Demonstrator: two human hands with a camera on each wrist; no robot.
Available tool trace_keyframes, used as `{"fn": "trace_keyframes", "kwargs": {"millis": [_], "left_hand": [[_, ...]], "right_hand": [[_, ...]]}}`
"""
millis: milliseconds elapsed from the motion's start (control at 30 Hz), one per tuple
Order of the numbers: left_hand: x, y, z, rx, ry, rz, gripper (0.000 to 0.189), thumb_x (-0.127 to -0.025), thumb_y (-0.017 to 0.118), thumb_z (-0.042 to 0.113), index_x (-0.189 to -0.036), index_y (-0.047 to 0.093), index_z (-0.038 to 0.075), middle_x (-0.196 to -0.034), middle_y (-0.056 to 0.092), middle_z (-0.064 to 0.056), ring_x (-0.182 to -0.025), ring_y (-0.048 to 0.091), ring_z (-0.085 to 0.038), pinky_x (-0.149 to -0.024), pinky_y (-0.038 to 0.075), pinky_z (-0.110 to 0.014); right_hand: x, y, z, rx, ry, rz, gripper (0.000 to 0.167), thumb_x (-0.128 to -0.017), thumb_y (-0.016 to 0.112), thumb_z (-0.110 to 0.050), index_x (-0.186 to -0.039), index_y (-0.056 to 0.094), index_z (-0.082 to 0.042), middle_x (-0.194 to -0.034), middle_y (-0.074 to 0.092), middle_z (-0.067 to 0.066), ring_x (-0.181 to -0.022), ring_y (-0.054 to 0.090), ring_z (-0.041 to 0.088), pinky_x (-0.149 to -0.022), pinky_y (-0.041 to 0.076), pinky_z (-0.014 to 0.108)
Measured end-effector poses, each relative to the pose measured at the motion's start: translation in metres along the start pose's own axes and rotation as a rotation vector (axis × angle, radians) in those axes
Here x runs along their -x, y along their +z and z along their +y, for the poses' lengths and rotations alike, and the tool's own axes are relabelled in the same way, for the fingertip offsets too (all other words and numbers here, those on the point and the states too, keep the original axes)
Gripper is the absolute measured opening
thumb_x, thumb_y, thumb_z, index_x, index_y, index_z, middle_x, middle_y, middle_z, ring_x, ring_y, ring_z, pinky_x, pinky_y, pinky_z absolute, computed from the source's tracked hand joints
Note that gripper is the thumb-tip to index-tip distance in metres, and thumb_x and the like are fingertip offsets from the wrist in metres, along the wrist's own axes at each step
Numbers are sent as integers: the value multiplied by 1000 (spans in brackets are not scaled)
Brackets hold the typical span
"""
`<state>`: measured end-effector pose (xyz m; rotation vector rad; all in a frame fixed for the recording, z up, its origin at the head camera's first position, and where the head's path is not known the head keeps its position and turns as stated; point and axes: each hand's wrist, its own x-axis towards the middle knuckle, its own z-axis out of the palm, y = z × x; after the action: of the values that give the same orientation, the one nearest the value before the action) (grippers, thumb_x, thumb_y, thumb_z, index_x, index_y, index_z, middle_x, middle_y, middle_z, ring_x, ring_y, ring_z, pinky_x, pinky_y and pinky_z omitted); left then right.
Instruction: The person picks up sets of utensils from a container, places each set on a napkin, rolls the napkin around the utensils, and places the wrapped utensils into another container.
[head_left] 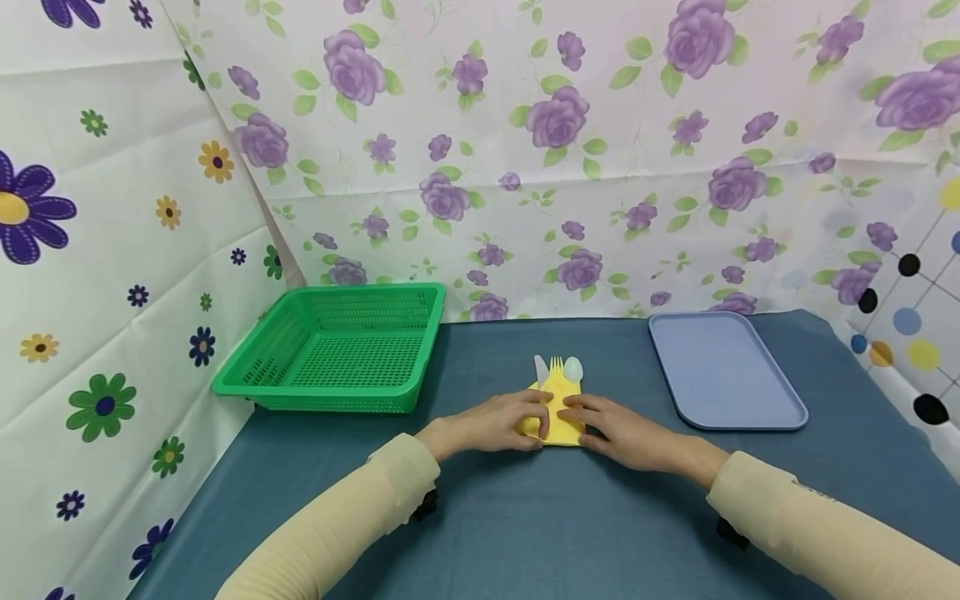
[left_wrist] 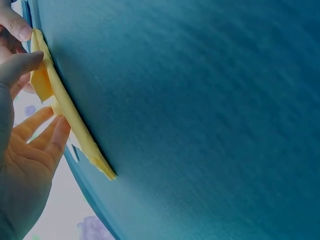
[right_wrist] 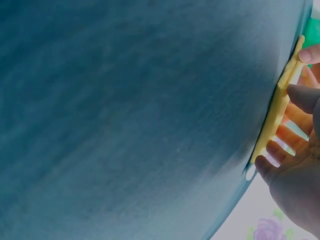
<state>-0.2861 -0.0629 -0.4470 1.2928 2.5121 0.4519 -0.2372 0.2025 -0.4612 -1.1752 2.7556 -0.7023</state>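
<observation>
In the head view a folded yellow napkin (head_left: pixel 559 427) lies on the table. The tops of a pale knife (head_left: pixel 541 368), a yellow fork (head_left: pixel 557 365) and a pale spoon (head_left: pixel 573 369) stick out of its far end. My left hand (head_left: pixel 498 421) has curved fingers on the napkin's left part and pinches its near left edge with the thumb. The right hand (head_left: pixel 626 431) rests its fairly straight fingertips on the right part, the thumb touching near the lower right corner. In the left wrist view a napkin flap (left_wrist: pixel 42 85) shows beside the left thumb.
A green perforated basket (head_left: pixel 318 400) stands at the back left of the blue-covered table (head_left: pixel 540 525). At the back right lies a blue-grey tray (head_left: pixel 727 371). Flowered cloth (head_left: pixel 480 167) hangs behind the table and along its left side.
</observation>
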Motion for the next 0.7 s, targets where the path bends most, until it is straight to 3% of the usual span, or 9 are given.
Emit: {"fn": "trace_keyframes", "kwargs": {"millis": [100,300,500,700], "left_hand": [[1,1,0,8,-15,-6,9,-101,72,29,-102,63,29,-162,42,-5,-144,47,-28,-109,47,-41],[2,1,0,-28,32,-19,9,-103,66,22,-103,58,27,-162,41,-6,-133,56,-24,-89,48,-30],[2,3,1,-39,67,15,11,-104,63,16,-103,55,23,-159,44,-7,-139,52,-21,-91,48,-31],[3,6,0,-47,108,34,9,-105,62,16,-104,55,22,-155,47,-9,-133,57,-21,-86,49,-27]], "right_hand": [[-2,0,0,9,7,-10,43,-106,64,-15,-147,58,-5,-154,48,21,-140,48,42,-109,45,60],[-2,-6,-3,-31,37,-32,43,-106,63,-16,-147,58,-5,-154,47,20,-140,47,43,-109,44,60],[-3,-8,-6,-36,37,-26,42,-106,64,-17,-146,58,-6,-153,47,19,-140,47,41,-109,45,60],[-4,-6,-6,-9,25,-13,39,-106,65,-17,-143,60,-7,-151,49,19,-138,49,40,-108,45,59]]}}
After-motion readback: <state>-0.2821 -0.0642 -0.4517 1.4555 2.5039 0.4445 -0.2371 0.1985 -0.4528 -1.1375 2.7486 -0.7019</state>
